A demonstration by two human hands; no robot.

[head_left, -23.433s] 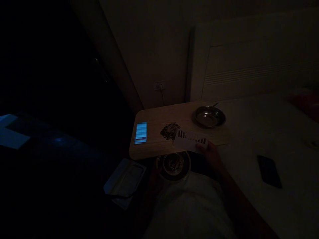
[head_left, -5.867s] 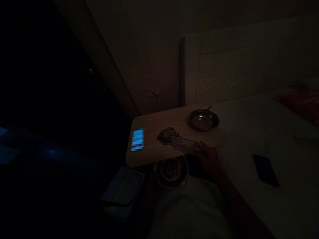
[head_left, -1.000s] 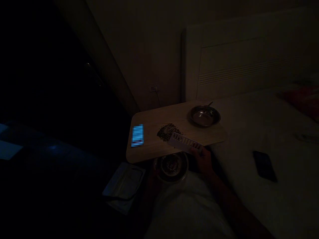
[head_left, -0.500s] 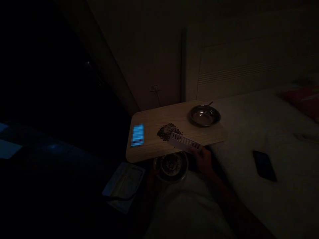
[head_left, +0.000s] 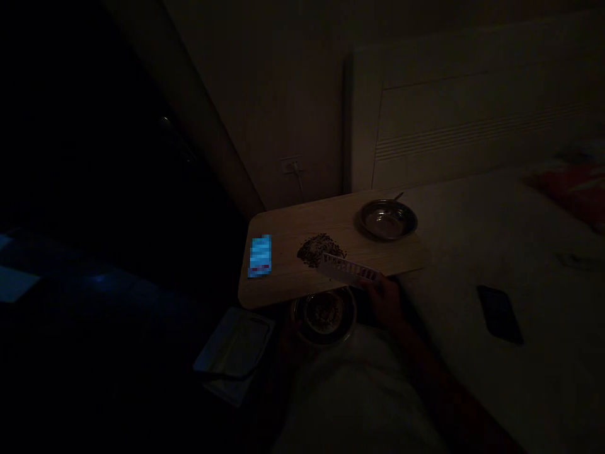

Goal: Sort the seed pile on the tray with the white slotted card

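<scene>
"What does the right hand have?"

"A pale slotted tool, its right end pinched between the fingers. The tool slants across the near edge of the surface, and its other end reaches the dark, grainy heap around the middle. Whether that end touches the wood, I can't tell."

"And the left hand?"

"Mostly lost in shadow, by the left side of the lower bowl. I can't tell if its fingers are spread or gripping the rim."

"Where's that bowl?"

"Just past the surface's near edge. Its far rim meets that edge in view, so I can't say if it goes underneath. There are dark bits inside, too dim to name."

"What else is on the surface?"

"A shiny metal bowl near the far right corner; a thin handle pokes out behind it, the rest hidden. By the left edge, a glowing rectangle, its content blurred into blocks."

"Further off?"

"A dark, phone-like slab on the bed, and something red, cut off at the right of the view."
</scene>
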